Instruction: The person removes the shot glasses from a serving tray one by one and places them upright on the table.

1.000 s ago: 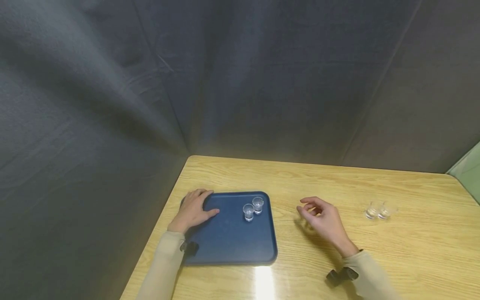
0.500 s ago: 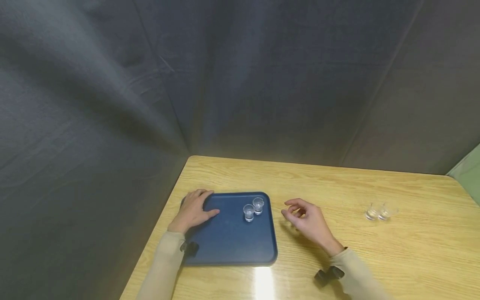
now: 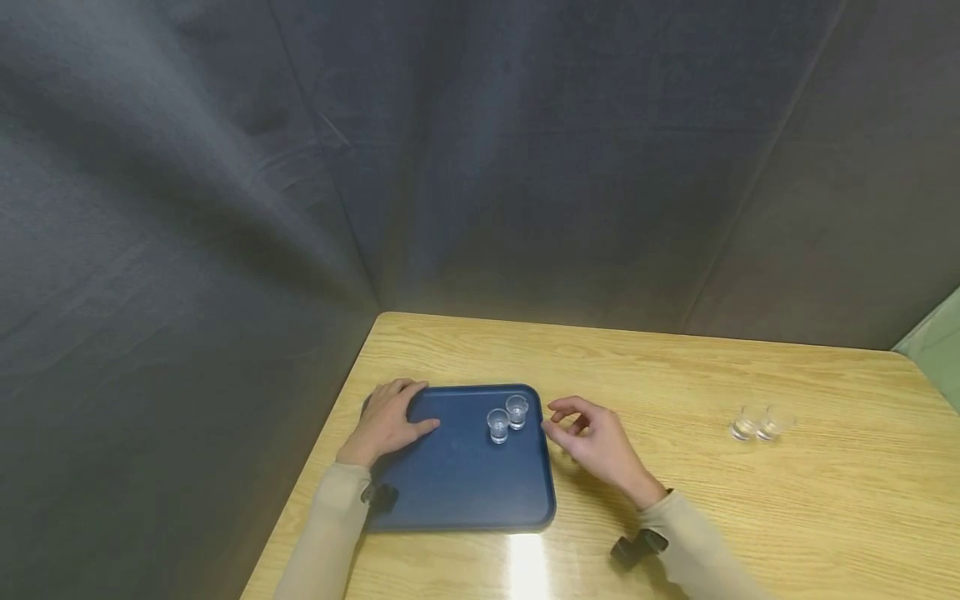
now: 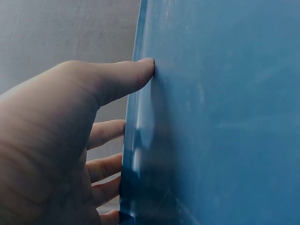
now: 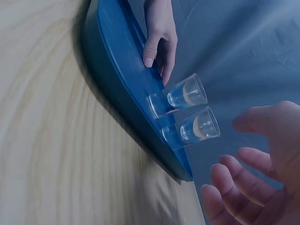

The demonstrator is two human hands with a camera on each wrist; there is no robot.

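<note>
A blue tray [image 3: 457, 487] lies on the table, with two small clear shot glasses standing upright near its far right corner: a nearer one [image 3: 498, 427] and a farther one [image 3: 517, 412]. My left hand [image 3: 386, 423] holds the tray at its far left corner. In the left wrist view the thumb [image 4: 136, 75] reaches over the rim while the other fingers [image 4: 107, 168] are at the outer side. Just right of the tray's right rim is my right hand [image 3: 596, 442], fingers loosely bent, nothing in it. The right wrist view shows its fingers [image 5: 243, 185] apart from the glasses.
Two more clear shot glasses, one [image 3: 743, 425] beside another [image 3: 772, 423], stand on the wooden table [image 3: 840, 500] at the right. Dark cloth [image 3: 525, 167] hangs behind the table and along its left side.
My right hand has moved left across the table, from open wood to right beside the tray's rim. The left hand, the tray and the glasses look unmoved.
</note>
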